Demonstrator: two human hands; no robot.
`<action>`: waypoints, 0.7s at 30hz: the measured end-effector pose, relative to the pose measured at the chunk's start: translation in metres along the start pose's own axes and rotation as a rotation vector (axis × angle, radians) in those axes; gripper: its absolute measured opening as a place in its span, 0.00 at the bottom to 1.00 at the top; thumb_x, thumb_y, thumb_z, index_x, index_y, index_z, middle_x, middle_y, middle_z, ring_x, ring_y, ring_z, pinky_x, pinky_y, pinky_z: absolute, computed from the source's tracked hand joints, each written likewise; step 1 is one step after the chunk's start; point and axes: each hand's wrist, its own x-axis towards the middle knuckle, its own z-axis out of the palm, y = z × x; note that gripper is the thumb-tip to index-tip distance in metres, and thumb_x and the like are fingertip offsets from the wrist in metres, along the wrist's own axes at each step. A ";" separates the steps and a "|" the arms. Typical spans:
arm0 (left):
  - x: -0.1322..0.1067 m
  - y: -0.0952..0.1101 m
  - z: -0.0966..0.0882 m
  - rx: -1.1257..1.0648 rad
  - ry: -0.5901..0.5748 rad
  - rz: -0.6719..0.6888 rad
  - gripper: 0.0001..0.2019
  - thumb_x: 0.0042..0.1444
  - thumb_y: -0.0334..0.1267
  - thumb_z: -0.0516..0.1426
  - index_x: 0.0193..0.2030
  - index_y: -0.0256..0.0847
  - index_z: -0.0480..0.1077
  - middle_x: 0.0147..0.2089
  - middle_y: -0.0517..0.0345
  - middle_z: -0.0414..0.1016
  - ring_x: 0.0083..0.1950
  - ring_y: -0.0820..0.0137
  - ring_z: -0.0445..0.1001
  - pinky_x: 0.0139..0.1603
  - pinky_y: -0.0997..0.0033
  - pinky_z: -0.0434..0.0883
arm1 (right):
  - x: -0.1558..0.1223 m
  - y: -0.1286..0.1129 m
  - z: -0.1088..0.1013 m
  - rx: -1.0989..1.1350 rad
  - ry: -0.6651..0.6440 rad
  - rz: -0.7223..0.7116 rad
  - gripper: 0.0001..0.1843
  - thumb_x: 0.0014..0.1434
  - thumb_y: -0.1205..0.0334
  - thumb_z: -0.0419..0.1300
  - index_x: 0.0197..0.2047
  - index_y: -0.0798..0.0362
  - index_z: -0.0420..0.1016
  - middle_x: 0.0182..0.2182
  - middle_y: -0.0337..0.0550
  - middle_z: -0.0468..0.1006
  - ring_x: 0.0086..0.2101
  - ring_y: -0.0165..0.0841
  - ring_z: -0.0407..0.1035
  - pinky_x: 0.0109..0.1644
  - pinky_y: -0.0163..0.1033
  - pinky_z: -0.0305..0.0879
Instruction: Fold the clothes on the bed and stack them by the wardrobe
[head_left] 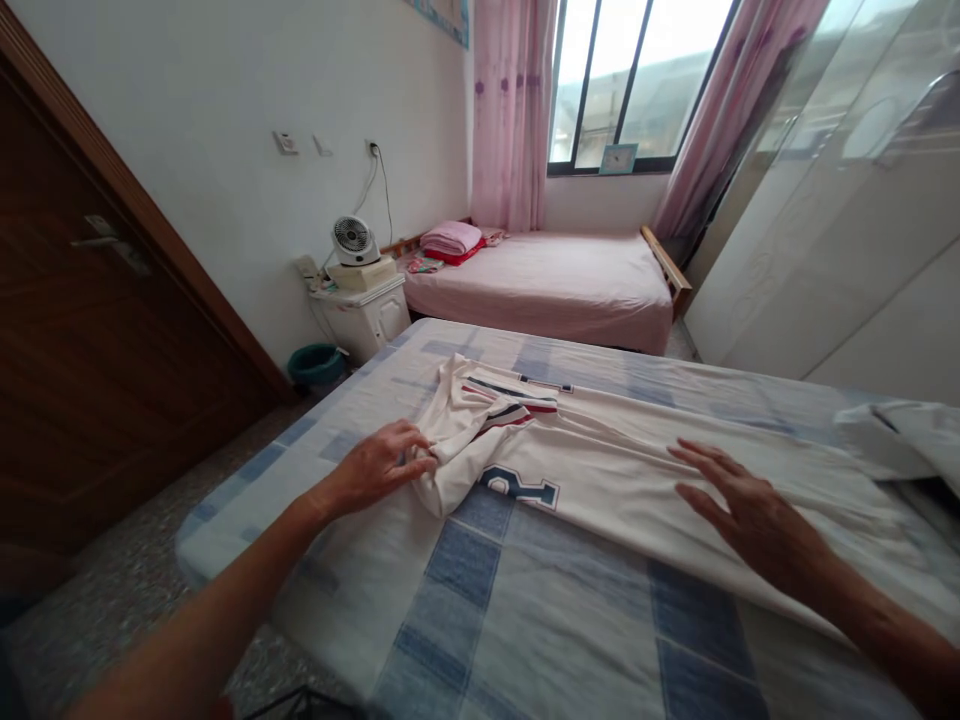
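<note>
White shirt is lying on the checked bed, its long axis running left to right; the left hand is touching a sleeve, its grip unclear, while the right hand's fingers are standing apart over the body.

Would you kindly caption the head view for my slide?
A white shirt lies on a checked sheet, left hand at one end, right hand over its middle.
</note>
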 end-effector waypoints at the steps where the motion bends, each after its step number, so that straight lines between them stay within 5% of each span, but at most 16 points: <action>1: -0.009 -0.001 0.001 0.014 0.013 0.024 0.14 0.56 0.43 0.53 0.45 0.43 0.73 0.50 0.51 0.72 0.51 0.63 0.70 0.56 0.64 0.65 | 0.004 -0.015 0.000 0.047 -0.019 -0.021 0.24 0.59 0.49 0.47 0.56 0.45 0.65 0.58 0.47 0.66 0.57 0.43 0.61 0.59 0.52 0.58; 5: -0.028 -0.006 0.009 0.040 0.002 0.142 0.25 0.50 0.28 0.52 0.56 0.45 0.67 0.62 0.52 0.63 0.62 0.64 0.62 0.63 0.63 0.60 | 0.031 -0.065 0.008 0.190 -0.052 -0.092 0.21 0.61 0.52 0.48 0.55 0.47 0.67 0.54 0.46 0.71 0.52 0.40 0.67 0.57 0.46 0.61; 10: -0.024 -0.015 0.018 0.057 0.046 0.125 0.29 0.45 0.24 0.49 0.56 0.45 0.67 0.63 0.54 0.63 0.63 0.65 0.61 0.64 0.64 0.60 | 0.088 -0.115 0.038 0.245 -0.073 -0.086 0.19 0.60 0.57 0.50 0.52 0.48 0.71 0.48 0.44 0.77 0.43 0.38 0.73 0.46 0.41 0.66; 15: 0.002 -0.032 0.016 -0.034 0.210 -0.181 0.18 0.55 0.36 0.49 0.50 0.39 0.71 0.51 0.50 0.73 0.47 0.66 0.73 0.50 0.68 0.70 | 0.136 -0.150 0.069 0.048 -0.158 0.048 0.14 0.57 0.56 0.52 0.40 0.51 0.74 0.41 0.49 0.78 0.40 0.40 0.72 0.40 0.40 0.64; 18: 0.021 -0.036 0.014 -0.002 0.183 -0.273 0.17 0.54 0.47 0.52 0.42 0.38 0.73 0.41 0.51 0.75 0.40 0.65 0.74 0.42 0.69 0.69 | 0.151 -0.163 0.080 -0.032 -0.194 0.147 0.16 0.54 0.54 0.55 0.43 0.52 0.73 0.44 0.52 0.77 0.41 0.43 0.71 0.39 0.41 0.62; 21: 0.036 -0.034 0.014 0.009 0.095 -0.322 0.12 0.51 0.44 0.55 0.33 0.38 0.73 0.32 0.57 0.74 0.34 0.67 0.72 0.34 0.72 0.65 | 0.157 -0.169 0.084 -0.024 -0.240 0.163 0.15 0.52 0.56 0.57 0.42 0.51 0.74 0.42 0.50 0.78 0.42 0.42 0.71 0.39 0.40 0.60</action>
